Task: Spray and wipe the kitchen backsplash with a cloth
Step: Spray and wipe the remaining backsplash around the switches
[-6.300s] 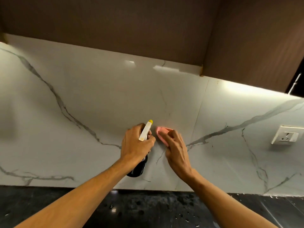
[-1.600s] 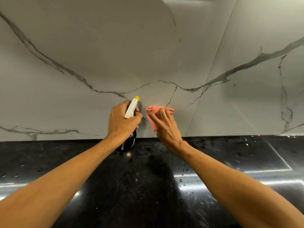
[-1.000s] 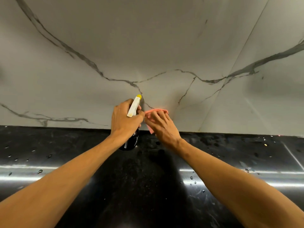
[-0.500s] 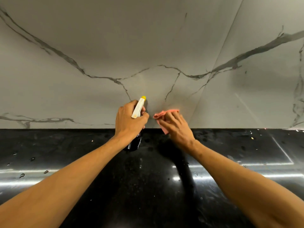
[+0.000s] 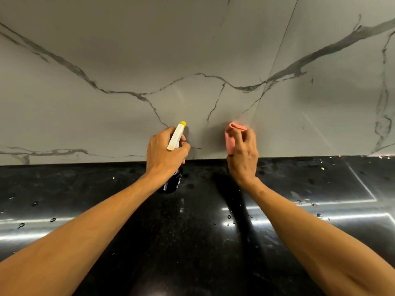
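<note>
Cloth (image 5: 230, 139), pink and folded, lies against the backsplash (image 5: 128, 50) at its lowest band, just above the black countertop (image 5: 213, 242). Its long axis runs up the wall, folded edge on top. My right hand (image 5: 243, 159) holds it there, fingers curled over it (blurred, so I judge a stroke is under way). My left hand (image 5: 164, 154) grips the spray bottle (image 5: 176, 136), nearly upright, yellow nozzle aimed at the marble. No streaks tell wiped from unwiped; I'd guess much is left.

Lean bare forearms (image 5: 96, 229) — left grip (image 5: 165, 152), right grip (image 5: 243, 157) bare; veined.
</note>
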